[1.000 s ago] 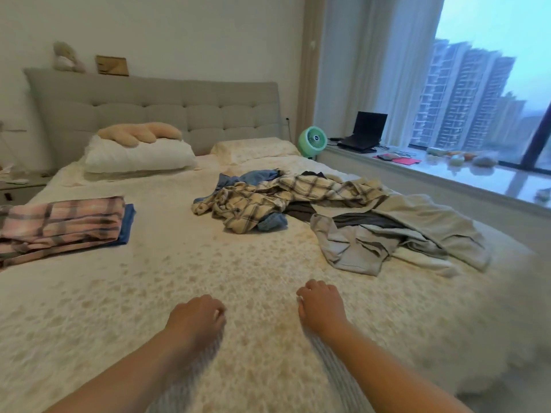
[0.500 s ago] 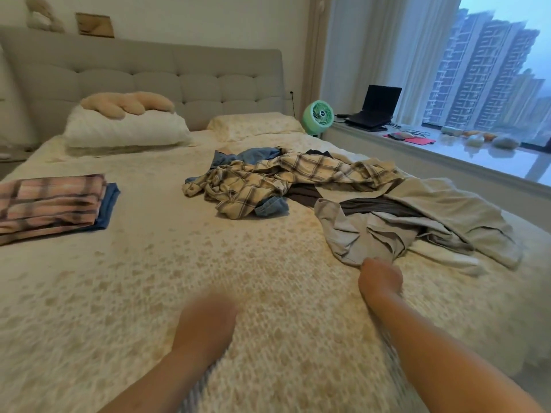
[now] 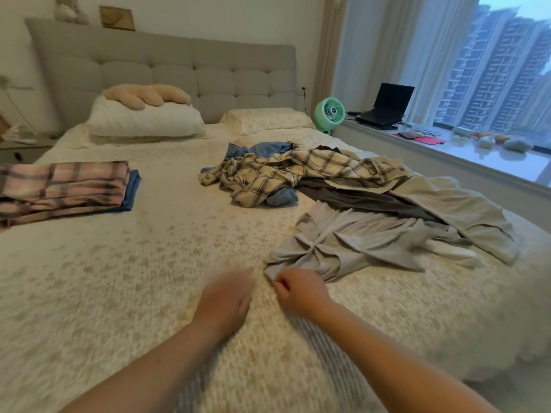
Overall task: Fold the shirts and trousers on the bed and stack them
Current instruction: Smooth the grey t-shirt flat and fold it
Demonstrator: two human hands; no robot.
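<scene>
Grey cloth (image 3: 337, 248) bunches at its near corner where the right hand (image 3: 299, 289) pinches it, fingers curled tight on the hem, near the bed's (image 3: 119, 278) foot edge. The left hand (image 3: 226, 302) is just beside it over the cover, blurred, fingers loosely extended and holding nothing. Behind the grey piece, toward the right edge, lies the heap: plaid shirt (image 3: 292, 171), denim (image 3: 259, 149), a dark garment (image 3: 357, 198), a beige one (image 3: 447, 204). At the left edge sits the folded stack (image 3: 62, 189), pink plaid over blue.
</scene>
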